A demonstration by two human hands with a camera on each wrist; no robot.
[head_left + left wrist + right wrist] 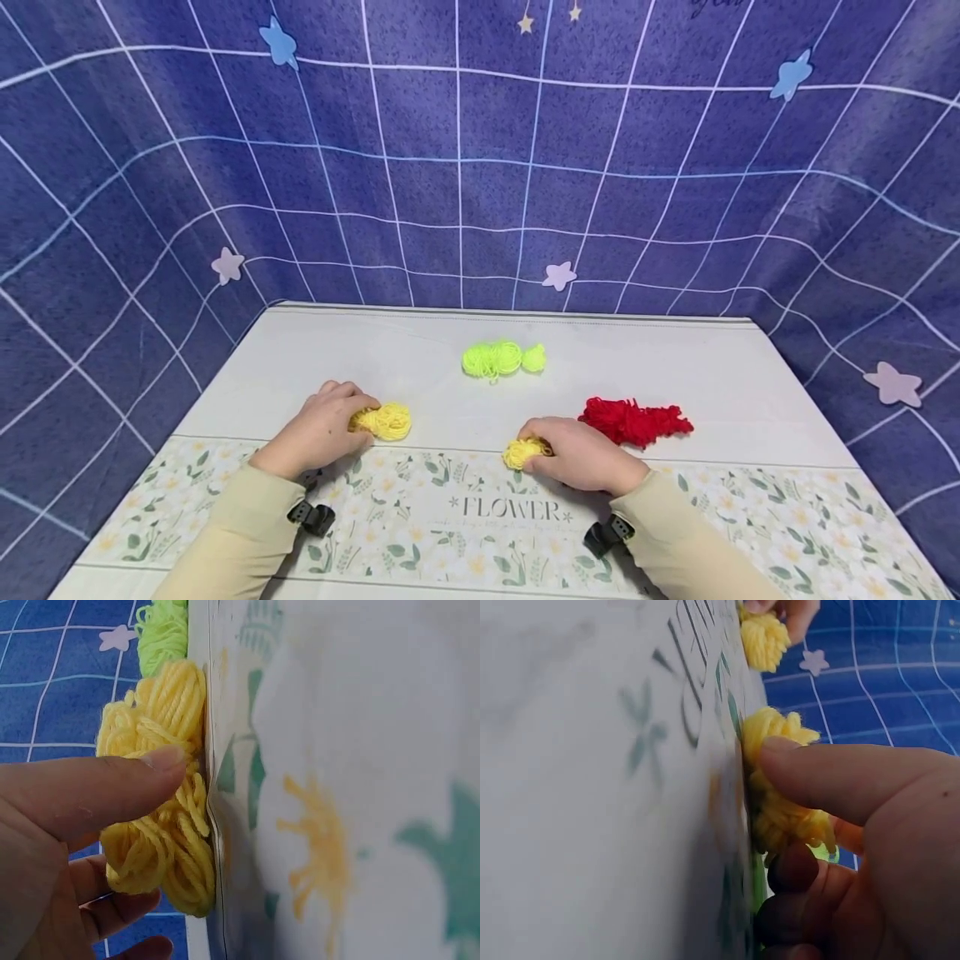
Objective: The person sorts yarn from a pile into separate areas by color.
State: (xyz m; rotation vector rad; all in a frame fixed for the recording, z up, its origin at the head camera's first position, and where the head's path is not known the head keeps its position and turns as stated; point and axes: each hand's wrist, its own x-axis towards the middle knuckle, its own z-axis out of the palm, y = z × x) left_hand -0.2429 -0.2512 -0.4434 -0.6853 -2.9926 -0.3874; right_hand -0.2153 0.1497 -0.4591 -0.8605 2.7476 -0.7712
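My left hand (324,423) holds a skein of yellow yarn (393,421) on the left half of the table. In the left wrist view the thumb lies across the middle of this yellow yarn (169,694), with the fingers behind it. To the right, my right hand (585,454) pinches a smaller-looking bundle of yellow yarn (519,452) just above the printed word on the cloth. The right wrist view has the thumb on one side of that bundle (784,817) and curled fingers below. Part of each bundle is hidden by the hand.
A lime-green yarn skein (495,359), tied near one end, lies toward the back of the table. Red yarn (633,422) lies just beyond the right hand. The table (337,333) has a flowered cloth band (420,550) across its front, and a blue curtain (420,192) hangs behind.
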